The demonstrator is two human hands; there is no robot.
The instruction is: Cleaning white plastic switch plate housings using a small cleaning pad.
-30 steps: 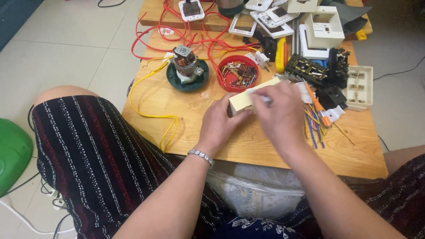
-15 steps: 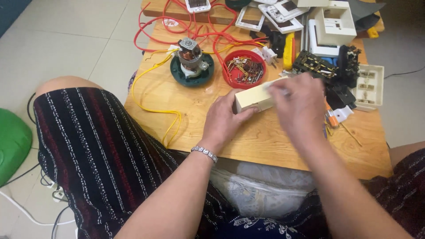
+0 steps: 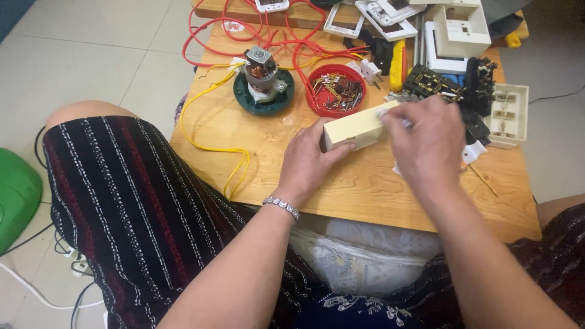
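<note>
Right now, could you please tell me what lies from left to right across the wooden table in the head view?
Yellow wire loop → small electric motor on its dark green round base → red round bowl of metal parts → cream rectangular plastic box → right hand → cream socket plate.

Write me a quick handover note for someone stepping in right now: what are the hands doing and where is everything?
Left hand: grips the near end of the cream plastic box, holding it on the wooden table.
Right hand: on the box's far end, fingers blurred; what it pinches cannot be told.
Nearby: red bowl of small metal parts, motor on a green base, yellow wire, black switch parts.
Done or left: the box is in hand; its state is unclear.
</note>
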